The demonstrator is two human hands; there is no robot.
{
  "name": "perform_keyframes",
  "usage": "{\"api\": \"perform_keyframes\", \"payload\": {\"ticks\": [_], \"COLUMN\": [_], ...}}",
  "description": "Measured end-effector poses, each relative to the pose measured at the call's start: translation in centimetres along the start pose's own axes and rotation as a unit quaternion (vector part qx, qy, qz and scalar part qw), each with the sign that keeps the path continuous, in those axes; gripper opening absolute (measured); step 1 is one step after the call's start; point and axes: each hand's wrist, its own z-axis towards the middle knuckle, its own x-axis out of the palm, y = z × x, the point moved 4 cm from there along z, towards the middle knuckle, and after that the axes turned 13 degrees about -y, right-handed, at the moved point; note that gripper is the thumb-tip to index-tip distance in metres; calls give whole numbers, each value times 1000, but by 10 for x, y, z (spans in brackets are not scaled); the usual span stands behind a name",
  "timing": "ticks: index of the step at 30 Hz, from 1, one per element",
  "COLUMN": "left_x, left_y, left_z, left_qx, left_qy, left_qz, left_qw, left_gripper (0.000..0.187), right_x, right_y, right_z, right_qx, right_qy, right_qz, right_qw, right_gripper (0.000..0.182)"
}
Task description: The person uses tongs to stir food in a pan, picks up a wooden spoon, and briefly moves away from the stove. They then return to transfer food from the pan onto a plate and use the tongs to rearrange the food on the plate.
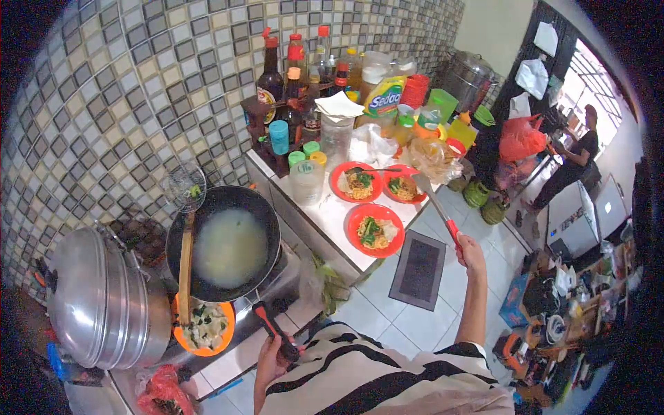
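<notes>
My left hand (272, 361) is closed around the red-and-black handle of a dark wok (178, 257), which sits on the stove with cloudy liquid inside. Out to the right, my right hand (471, 252) grips a metal spatula (438, 207) by its red handle. The spatula's blade overlaps the edge of a red plate (416, 198) in this view. Beside that plate are two more red plates, one at the back (337, 181) and one in front (355, 243), all with noodles and greens. A spoon lies across the back one.
A wire strainer (184, 185) with a wooden handle reaches past the wok to an orange bowl (181, 340) of food. A large steamer (93, 297) stands at left. Bottles (270, 76) crowd the counter's back. On the floor lies a dark flat panel (418, 270). A person (579, 155) stands near the doorway.
</notes>
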Motion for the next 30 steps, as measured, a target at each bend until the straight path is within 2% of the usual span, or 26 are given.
{"api": "perform_keyframes", "payload": {"ticks": [2,9,12,14,18,20,25,30], "left_x": [-2,-1,-2,-7,-7,-3,-4,-4], "left_y": [0,0,0,2,3,1,1,3], "left_z": [0,-2,0,3,4,1,2,2], "left_qx": [-3,11,11,8,8,8,6,5], "left_qy": [-19,-37,-20,-25,-14,-34,-28,-32], "left_qz": [6,19,6,12,4,12,17,13], "left_qw": [1000,999,1000,1000,1000,999,999,999], "left_gripper": [24,25,25,25,24,24,23,23], "right_x": [-2,10,13,14,16,16,25,38], "right_y": [-16,-36,-35,-30,-19,2,49,57], "right_z": [19,48,53,55,45,27,-23,-35], "right_qx": [-12,-85,-130,-197,-205,-221,-208,-211], "right_qy": [-45,-87,-118,-139,-168,-211,-213,-216], "right_qz": [-52,-151,-203,-283,-294,-340,-435,-488], "right_qw": [998,981,963,928,918,889,850,819], "right_gripper": [34,37,41,43,45,45,43,39]}}
